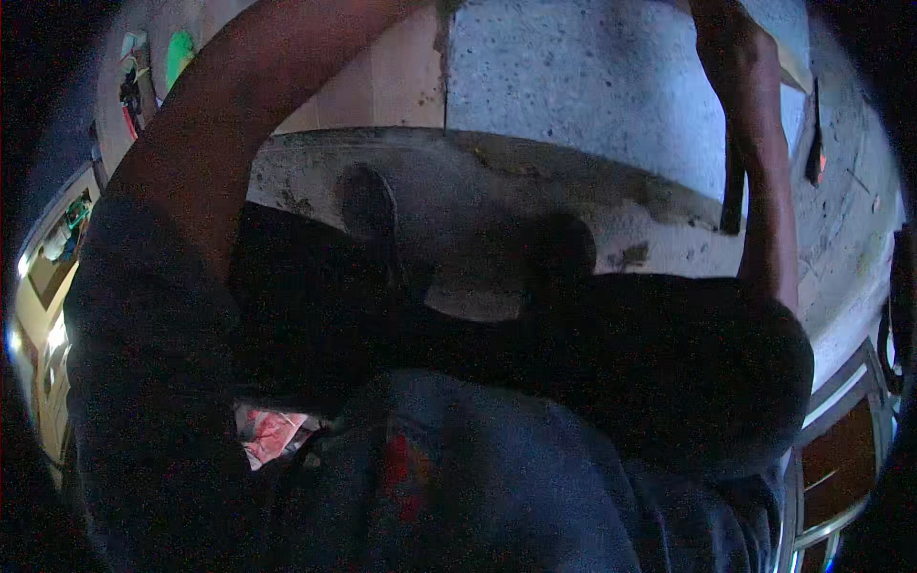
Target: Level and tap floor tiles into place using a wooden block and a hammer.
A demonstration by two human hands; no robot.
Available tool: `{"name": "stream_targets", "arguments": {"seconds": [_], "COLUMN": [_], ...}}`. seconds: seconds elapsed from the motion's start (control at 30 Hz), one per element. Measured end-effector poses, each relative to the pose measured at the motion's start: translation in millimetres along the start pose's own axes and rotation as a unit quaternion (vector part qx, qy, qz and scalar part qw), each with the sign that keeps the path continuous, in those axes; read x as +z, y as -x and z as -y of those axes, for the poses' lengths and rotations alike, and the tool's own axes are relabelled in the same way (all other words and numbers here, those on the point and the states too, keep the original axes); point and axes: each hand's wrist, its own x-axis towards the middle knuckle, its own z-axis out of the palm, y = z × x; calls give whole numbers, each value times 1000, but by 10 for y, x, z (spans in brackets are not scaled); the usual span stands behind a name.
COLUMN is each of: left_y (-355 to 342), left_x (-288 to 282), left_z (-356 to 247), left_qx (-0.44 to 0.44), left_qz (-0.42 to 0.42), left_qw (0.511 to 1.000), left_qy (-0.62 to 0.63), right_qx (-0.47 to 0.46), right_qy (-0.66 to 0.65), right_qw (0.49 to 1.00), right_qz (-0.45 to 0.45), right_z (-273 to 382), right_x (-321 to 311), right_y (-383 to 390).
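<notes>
My right hand [740, 48] reaches to the top edge at the right, over the side of a pale grey speckled slab or board [573, 86]. Its fingers are cut off by the frame and dim, so their grip does not show. A narrow dark bar [734, 191] runs down beside my right wrist, along the slab's right end; whether the hand holds it I cannot tell. My left forearm [287, 57] arches up and across to the top middle, and the left hand lies beyond the top edge. A plain brownish panel [373, 86] adjoins the slab on its left.
My shoes [368, 201] stand on a grey stained floor [478, 286], deep in shadow. At the far left are a green round object [179, 57] and some cluttered items [134, 86]. A metal-framed brown panel [841, 458] stands at lower right. Red-and-white crumpled material [272, 435] shows beside my shirt.
</notes>
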Motion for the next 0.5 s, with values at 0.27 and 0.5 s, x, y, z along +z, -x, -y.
{"name": "stream_targets", "arguments": {"seconds": [0.27,0.5], "left_y": [-76,-333], "left_x": [40,48], "left_z": [23,376], "left_qx": [19,41], "left_qz": [-41,-93], "left_qw": [999,993], "left_qy": [-26,-54], "right_qx": [11,107], "right_qy": [-8,12], "right_qw": [999,994], "right_qz": [-41,-21], "right_z": [-34,112], "right_x": [-45,-387], "right_y": [74,-92]}}
